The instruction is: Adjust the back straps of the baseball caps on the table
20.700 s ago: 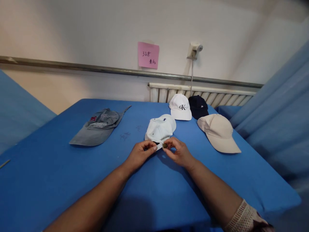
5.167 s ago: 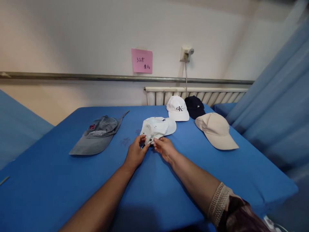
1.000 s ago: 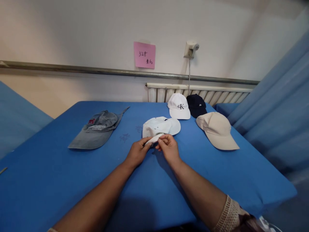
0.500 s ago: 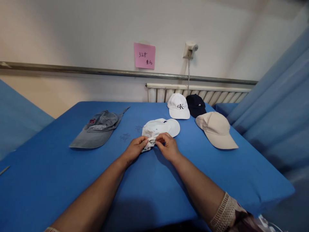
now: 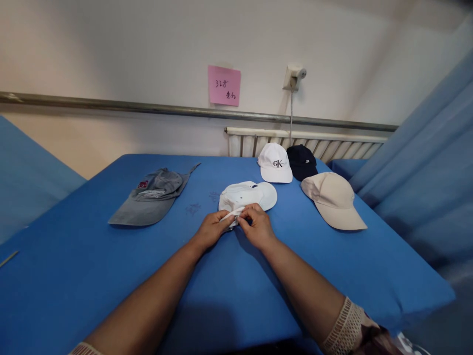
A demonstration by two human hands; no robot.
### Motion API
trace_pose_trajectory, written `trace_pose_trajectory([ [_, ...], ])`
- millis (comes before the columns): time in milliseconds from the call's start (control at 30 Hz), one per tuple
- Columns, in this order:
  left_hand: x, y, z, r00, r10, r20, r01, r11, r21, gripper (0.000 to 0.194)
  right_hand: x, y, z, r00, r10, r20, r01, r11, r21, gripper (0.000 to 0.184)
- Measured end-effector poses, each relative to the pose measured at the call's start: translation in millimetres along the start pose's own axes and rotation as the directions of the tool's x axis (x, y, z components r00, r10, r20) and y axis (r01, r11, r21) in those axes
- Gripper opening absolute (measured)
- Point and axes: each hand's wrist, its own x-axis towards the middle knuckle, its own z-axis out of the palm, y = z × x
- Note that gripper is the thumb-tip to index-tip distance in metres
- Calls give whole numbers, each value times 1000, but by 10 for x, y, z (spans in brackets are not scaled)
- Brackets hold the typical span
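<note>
A white baseball cap (image 5: 240, 194) with a small dark emblem lies on the blue table cover (image 5: 229, 276), its brim pointing right and its back edge towards me. My left hand (image 5: 212, 228) is closed on the left part of that back edge, thumb on top. My right hand (image 5: 257, 226) pinches the strap end at the back of the same cap, thumb and index finger close together. The fingers partly hide the strap and its fastening.
A grey cap (image 5: 151, 197) lies to the left. At the back right stand a white cap (image 5: 275, 163) with black letters and a dark navy cap (image 5: 302, 162); a beige cap (image 5: 334, 199) is nearer. Behind are a radiator (image 5: 254, 138) and a metal rail (image 5: 166, 109). A blue curtain (image 5: 424, 148) hangs at right.
My left thumb has shifted slightly along the cap's back edge, and the curved opening seen between the hands is now mostly covered. The whole view has drifted a little.
</note>
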Motion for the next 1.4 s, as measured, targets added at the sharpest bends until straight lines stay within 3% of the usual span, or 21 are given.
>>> trace_pose_trajectory([
  [200, 23, -54, -11, 996, 16, 83, -14, 1000, -27, 42, -11, 47, 90, 996, 74, -45, -73, 997, 23, 9],
  [300, 19, -32, -3, 997, 25, 74, -25, 1000, 6, 44, 3, 71, 117, 992, 96, -86, -94, 995, 24, 12],
  [600, 2, 10, -39, 997, -69, 27, 73, 982, -173, 45, 8, 60, -11, 999, -3, -33, 3, 1000, 21, 10],
  [900, -1, -10, -18, 997, -80, 24, 83, 976, -199, 46, 43, -59, -60, 993, -74, 89, 99, 941, -323, 12],
  [1067, 11, -34, 13, 997, -69, -25, 62, 972, -226, 43, 29, -163, -186, 979, -141, 150, 192, 888, -417, 11],
  [1233, 0, -33, 24, 999, 2, -33, -3, 999, -33, 40, 24, -193, -298, 952, -119, 282, 256, 815, -520, 12],
  [1400, -71, 49, 39, 992, 125, 5, -123, 971, 207, 27, 17, -104, -272, 972, -34, 234, 136, 889, -436, 17],
])
